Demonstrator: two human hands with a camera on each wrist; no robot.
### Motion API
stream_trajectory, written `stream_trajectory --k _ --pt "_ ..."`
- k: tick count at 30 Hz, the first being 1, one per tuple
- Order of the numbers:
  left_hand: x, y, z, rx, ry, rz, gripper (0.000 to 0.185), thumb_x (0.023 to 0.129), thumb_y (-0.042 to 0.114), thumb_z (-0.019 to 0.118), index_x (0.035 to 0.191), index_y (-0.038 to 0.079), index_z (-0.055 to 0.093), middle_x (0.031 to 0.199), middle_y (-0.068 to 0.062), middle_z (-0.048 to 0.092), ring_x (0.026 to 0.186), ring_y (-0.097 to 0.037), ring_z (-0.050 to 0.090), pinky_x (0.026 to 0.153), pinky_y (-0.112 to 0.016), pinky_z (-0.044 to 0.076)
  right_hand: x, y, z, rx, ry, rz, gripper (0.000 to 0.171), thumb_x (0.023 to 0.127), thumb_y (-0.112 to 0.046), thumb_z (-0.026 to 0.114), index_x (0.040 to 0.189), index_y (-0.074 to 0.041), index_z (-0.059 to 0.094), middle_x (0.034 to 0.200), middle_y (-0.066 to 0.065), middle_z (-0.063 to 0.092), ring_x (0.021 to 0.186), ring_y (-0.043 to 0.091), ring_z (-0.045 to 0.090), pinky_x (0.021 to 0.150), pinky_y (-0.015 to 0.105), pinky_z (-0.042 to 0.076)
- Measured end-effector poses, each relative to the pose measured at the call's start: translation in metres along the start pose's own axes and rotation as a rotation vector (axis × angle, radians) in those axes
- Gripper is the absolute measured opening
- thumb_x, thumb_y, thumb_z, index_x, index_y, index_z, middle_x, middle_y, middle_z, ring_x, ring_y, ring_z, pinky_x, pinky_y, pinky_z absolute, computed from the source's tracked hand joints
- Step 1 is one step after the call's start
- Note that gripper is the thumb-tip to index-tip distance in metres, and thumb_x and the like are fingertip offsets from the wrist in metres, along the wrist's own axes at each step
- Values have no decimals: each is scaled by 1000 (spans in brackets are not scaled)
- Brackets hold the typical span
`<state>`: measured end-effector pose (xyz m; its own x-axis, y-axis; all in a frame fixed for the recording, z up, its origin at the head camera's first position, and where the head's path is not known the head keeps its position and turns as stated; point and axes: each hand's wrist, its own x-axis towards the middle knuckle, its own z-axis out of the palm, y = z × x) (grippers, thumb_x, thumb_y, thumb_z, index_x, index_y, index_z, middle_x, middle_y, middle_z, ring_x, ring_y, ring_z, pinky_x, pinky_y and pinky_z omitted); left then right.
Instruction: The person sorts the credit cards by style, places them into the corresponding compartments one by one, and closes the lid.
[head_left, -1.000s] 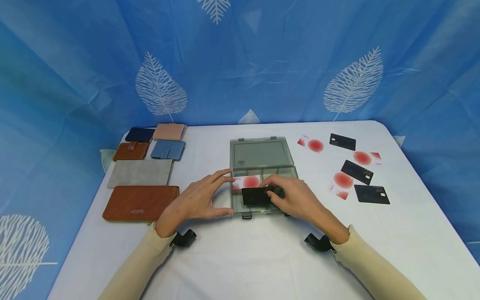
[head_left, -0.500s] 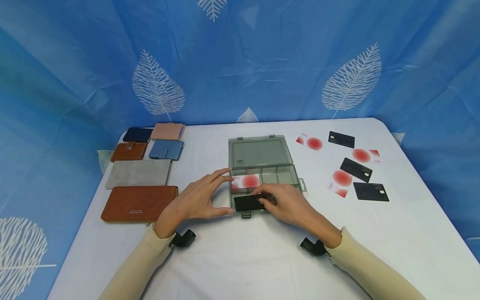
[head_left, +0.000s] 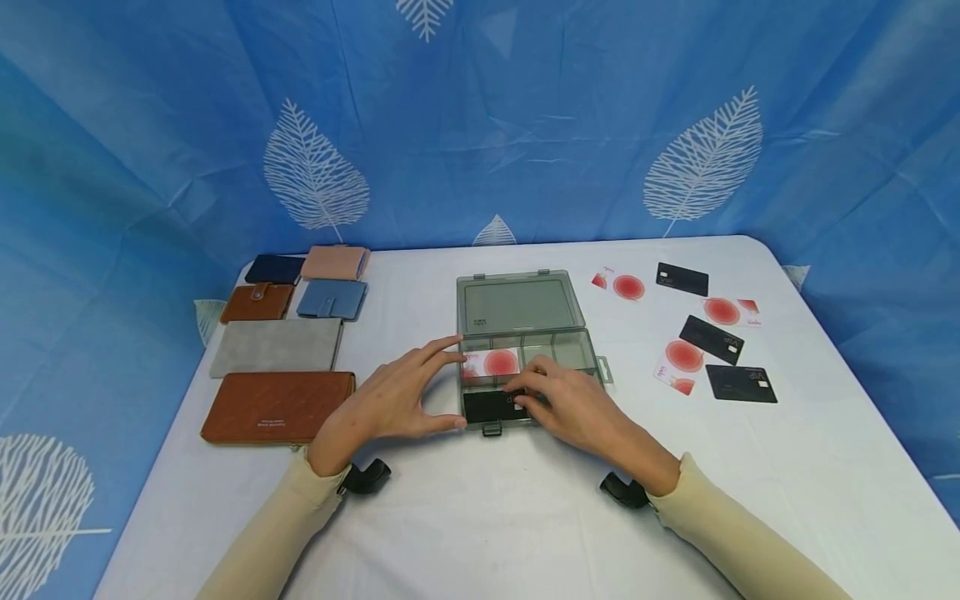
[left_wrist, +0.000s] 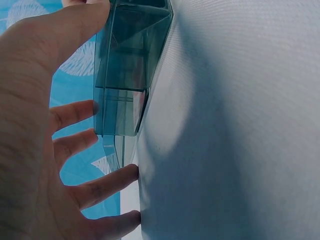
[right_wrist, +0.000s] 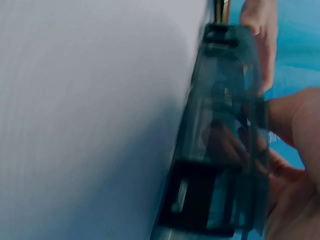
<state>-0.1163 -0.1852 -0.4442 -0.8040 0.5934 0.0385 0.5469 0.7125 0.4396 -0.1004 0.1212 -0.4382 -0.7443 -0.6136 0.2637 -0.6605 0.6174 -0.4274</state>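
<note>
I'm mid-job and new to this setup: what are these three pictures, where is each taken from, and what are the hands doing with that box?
There is no machine here: a person works with two bare hands. The wide picture comes from a camera on the head; the two close, sideways ones come from cameras on each wrist. On the white table lies an open smoky plastic box with compartments. The left hand steadies the box's left side between thumb and fingers. The right hand presses a black card into the near-left compartment; a red-and-white card sits in the one behind it. Six loose cards lie to the right and six wallets to the left.
</note>
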Motion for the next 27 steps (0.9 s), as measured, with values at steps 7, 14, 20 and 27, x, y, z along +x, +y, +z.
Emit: stream_trajectory --k 7,14,20,27 --pt "1 0 -1 0 1 -5 93 84 69 82 158 20 53 176 0 31 148 -34 50 100 -64 54 0 3 1 -67 4 -71 23 99 -12 79 121 -14 82 112 2 70 69 11 66 62 26 53" --pt "1 0 -1 4 8 10 92 85 69 81 158 20 53 176 0 31 147 -34 51 100 -63 55 1 3 -2 -86 -3 -46 24 100 -18 78 124 -17 81 114 -2 78 81 14 74 71 37 60" --pt "-1 0 0 -10 8 24 90 87 67 80 158 19 53 176 0 30 146 -34 52 95 -61 56 1 3 -2 -99 -64 -22 26 104 -29 75 126 -17 79 115 -3 81 94 15 78 81 39 63" --pt "-1 0 1 13 12 25 91 87 68 79 159 19 52 176 1 30 145 -33 54 92 -58 58 -2 1 -3 -148 -92 -19 25 105 -37 72 121 -20 81 108 -5 80 91 15 77 76 39 63"
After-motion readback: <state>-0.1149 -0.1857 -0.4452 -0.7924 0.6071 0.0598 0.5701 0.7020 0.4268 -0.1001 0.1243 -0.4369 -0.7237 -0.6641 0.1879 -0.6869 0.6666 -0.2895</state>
